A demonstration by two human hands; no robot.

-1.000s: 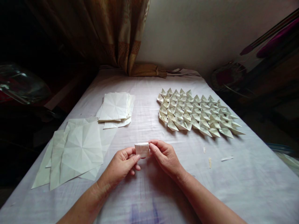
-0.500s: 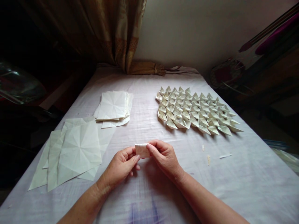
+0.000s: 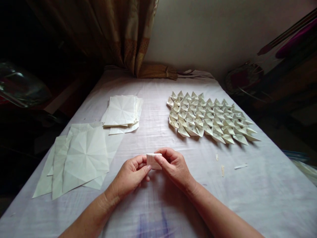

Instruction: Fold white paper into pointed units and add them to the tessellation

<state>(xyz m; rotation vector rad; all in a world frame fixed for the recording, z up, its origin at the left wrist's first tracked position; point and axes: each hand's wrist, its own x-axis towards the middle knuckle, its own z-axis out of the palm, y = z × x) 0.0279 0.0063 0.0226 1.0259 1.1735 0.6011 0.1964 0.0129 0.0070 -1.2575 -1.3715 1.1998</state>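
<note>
A small folded piece of paper [image 3: 152, 160] is held up over the middle of the table, between both hands. My left hand [image 3: 133, 170] pinches its left edge, thumb in front and fingers behind. On its right side and top edge, my right hand [image 3: 172, 163] grips it with thumb and forefinger. Beyond my right hand stand several rows of folded paper boats [image 3: 210, 117]. To the left lie large creased paper sheets [image 3: 86, 155], overlapping one another. Behind these is a stack of smaller creased squares [image 3: 121, 110].
A pale cloth covers the table [image 3: 153, 99]. Small paper scraps [image 3: 223, 171] and a thin white strip [image 3: 240, 166] lie right of my right hand. At the back, a gold-brown curtain [image 3: 138, 43] hangs down onto the table beside the wall [image 3: 198, 36].
The folded paper shows slightly more to the right and looks turned a little, with its face plainer. Both hands keep their grip; the whole view has shifted slightly.
</note>
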